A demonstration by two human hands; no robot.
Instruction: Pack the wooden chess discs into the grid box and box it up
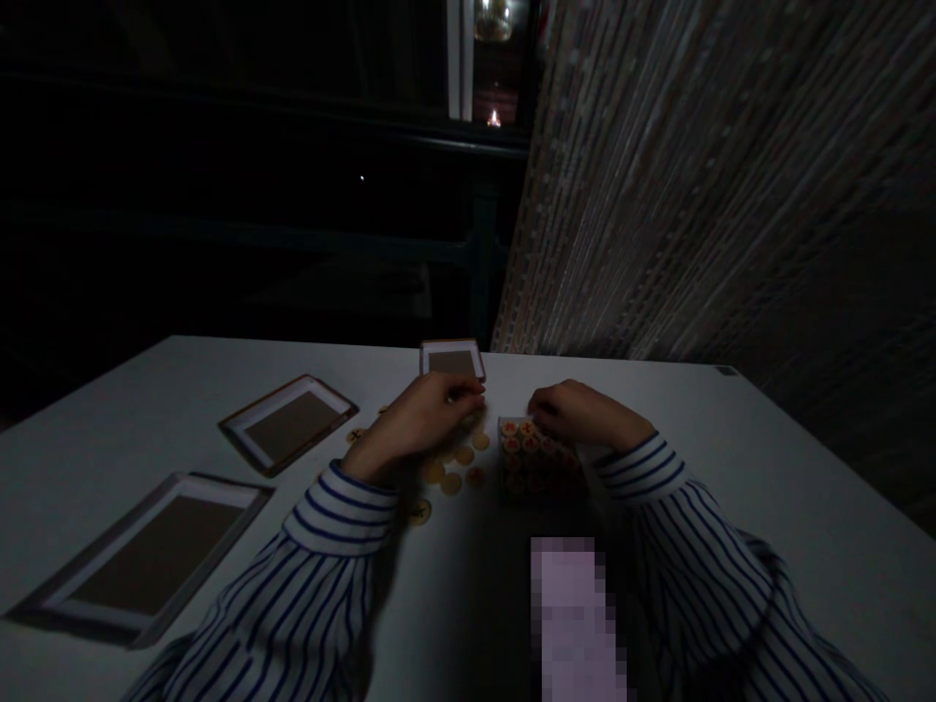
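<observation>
Low over loose Chinese chess pieces [464, 455] on the table is my left hand [424, 414], its thumb and fingers curled together. Whether a piece is between them is too dark to see. My right hand [585, 414] is closed above the back right of a small square box [504, 492], fingertips at its rear row. What those fingers hold is hidden. Round pieces with red characters [530, 445] fill rows inside the box. Some loose pieces show plain faces; one with a dark character [419, 512] lies nearest me.
Three shallow rectangular trays or lids rest on the white table [731, 546]: one near left [168, 556], one further back [296, 429], one at the far edge [449, 361]. A blurred phone-like screen [577, 624] is in front. A string curtain [643, 195] hangs behind.
</observation>
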